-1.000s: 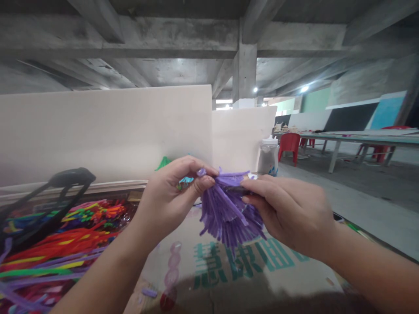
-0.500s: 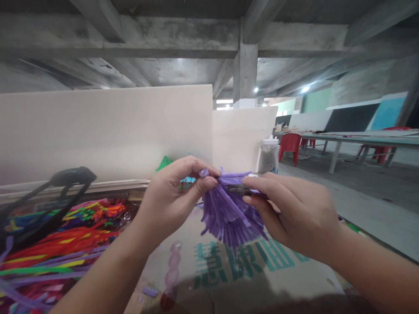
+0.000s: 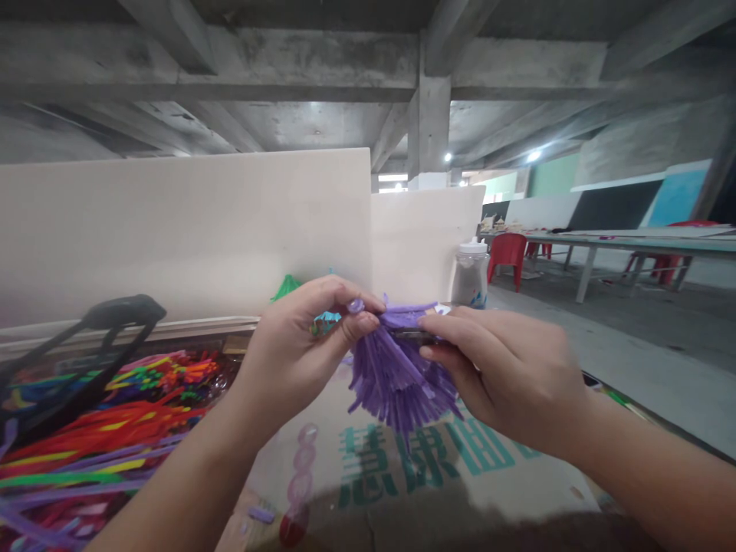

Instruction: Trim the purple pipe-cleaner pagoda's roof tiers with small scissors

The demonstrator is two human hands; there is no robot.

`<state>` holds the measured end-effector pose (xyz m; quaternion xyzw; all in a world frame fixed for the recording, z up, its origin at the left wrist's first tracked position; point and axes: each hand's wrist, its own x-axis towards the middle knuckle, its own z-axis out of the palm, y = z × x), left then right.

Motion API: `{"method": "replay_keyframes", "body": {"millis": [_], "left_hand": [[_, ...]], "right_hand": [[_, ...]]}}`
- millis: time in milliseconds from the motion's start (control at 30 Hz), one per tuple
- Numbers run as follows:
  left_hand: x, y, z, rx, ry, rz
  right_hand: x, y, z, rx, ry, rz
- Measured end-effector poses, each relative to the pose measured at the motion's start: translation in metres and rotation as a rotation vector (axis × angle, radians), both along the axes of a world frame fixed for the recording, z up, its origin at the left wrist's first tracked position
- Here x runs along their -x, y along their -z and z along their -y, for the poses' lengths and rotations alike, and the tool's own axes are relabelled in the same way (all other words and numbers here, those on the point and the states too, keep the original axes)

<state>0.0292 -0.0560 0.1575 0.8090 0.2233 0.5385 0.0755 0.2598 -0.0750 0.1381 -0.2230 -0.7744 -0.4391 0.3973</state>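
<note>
Between my hands hangs a purple skirt-shaped bundle of fuzzy pipe cleaners (image 3: 396, 383), its strands fanning downward. The fingers and thumb of my left hand (image 3: 299, 345) pinch its gathered top left end, where a small purple curl sticks out. My right hand (image 3: 506, 364) is closed at the bundle's upper right, gripping a slim dark metal tool (image 3: 415, 335) whose tip lies against the purple strands. Most of that tool is hidden by the fingers, so its kind cannot be made out. A purple strip runs along the top between both hands.
Loose coloured pipe cleaners (image 3: 109, 422) lie at the left beside a black handle-like object (image 3: 123, 310). Printed cardboard (image 3: 425, 479) covers the surface below my hands. Behind them stand a green cone-shaped piece (image 3: 286, 286), a clear bottle (image 3: 468, 277) and pale panels (image 3: 189, 238).
My right hand has shifted slightly left with the metal tool, nearer my left hand. My left hand keeps its pinch; the whole view has moved a little.
</note>
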Motion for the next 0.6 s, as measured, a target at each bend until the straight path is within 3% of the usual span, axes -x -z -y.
{"method": "replay_keyframes", "body": {"millis": [333, 600], "left_hand": [[0.0015, 0.0022, -0.0067, 0.082, 0.032, 0.036], [0.0022, 0.0024, -0.0081, 0.069, 0.031, 0.022]], "right_hand": [[-0.0018, -0.0049, 0.0052, 0.016, -0.049, -0.068], [0.0004, -0.0023, 0.0023, -0.015, -0.005, -0.021]]}}
